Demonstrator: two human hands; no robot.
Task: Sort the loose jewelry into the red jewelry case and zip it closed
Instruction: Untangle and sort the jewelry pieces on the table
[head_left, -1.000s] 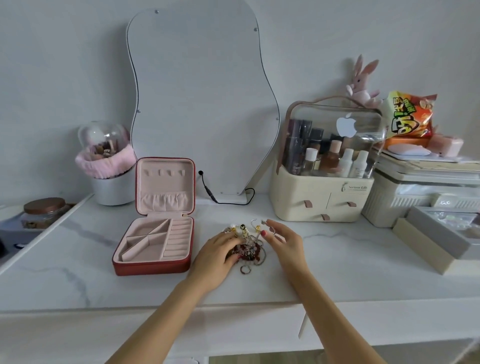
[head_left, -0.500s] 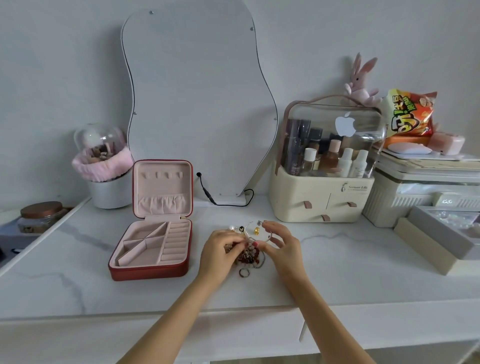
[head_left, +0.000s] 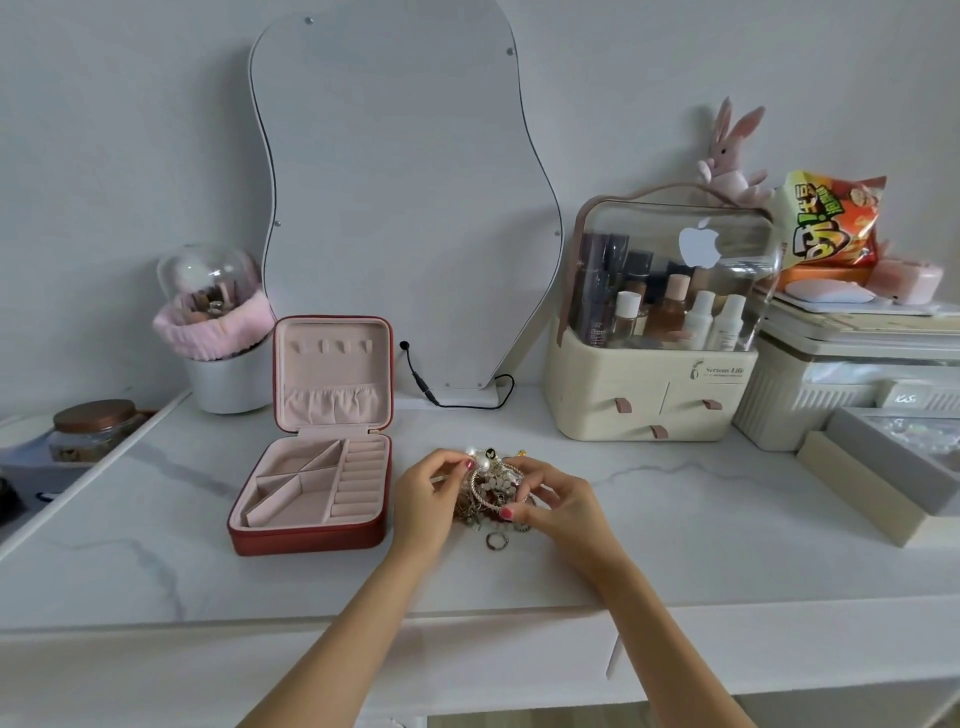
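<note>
The red jewelry case (head_left: 311, 538) lies open on the white marble table (head_left: 701, 540), lid upright, its pink compartments bare. To its right sits a tangled pile of loose jewelry (head_left: 491, 491) with pearls, chains and a ring (head_left: 497, 540) lying in front. My left hand (head_left: 426, 504) pinches a piece at the pile's upper left. My right hand (head_left: 561, 506) curls round the pile's right side, thumb and fingers pinching a chain lifted slightly off the table.
A wavy mirror (head_left: 405, 197) leans on the wall with its cable (head_left: 431, 389) behind the case. A cream cosmetics organizer (head_left: 654, 384) stands at the right, boxes (head_left: 872, 478) beyond it. A brush cup (head_left: 218, 338) and a jar (head_left: 93, 426) stand at the left.
Both hands have closed in on the jewelry pile and lifted part of the tangle a little; before, they rested more loosely beside it.
</note>
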